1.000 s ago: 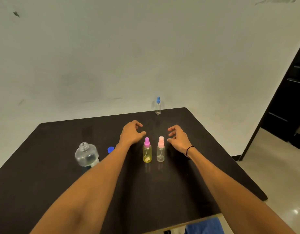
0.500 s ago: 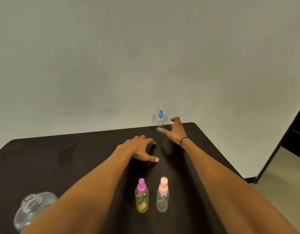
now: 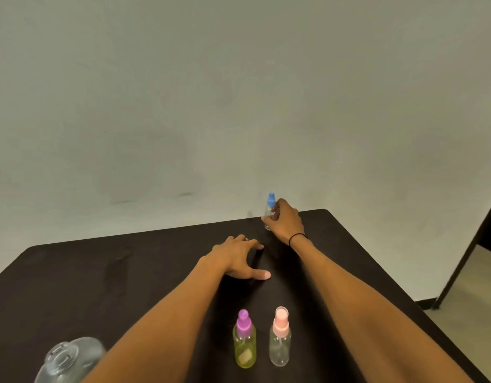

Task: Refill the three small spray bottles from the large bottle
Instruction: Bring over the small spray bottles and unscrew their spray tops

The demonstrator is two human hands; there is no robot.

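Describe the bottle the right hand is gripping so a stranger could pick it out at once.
Start at the dark table and go to its far edge by the wall. There the right hand grips a small clear spray bottle. Its blue cap marks it out; the two other small bottles stand near the front, capped purple and pink.

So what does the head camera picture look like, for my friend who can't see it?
A person's right hand grips a small blue-capped spray bottle at the far edge of a dark table, while the left hand rests open on the tabletop. Nearer the camera, a purple-capped yellow bottle and a pink-capped clear bottle stand side by side. A large clear bottle sits bottom left.
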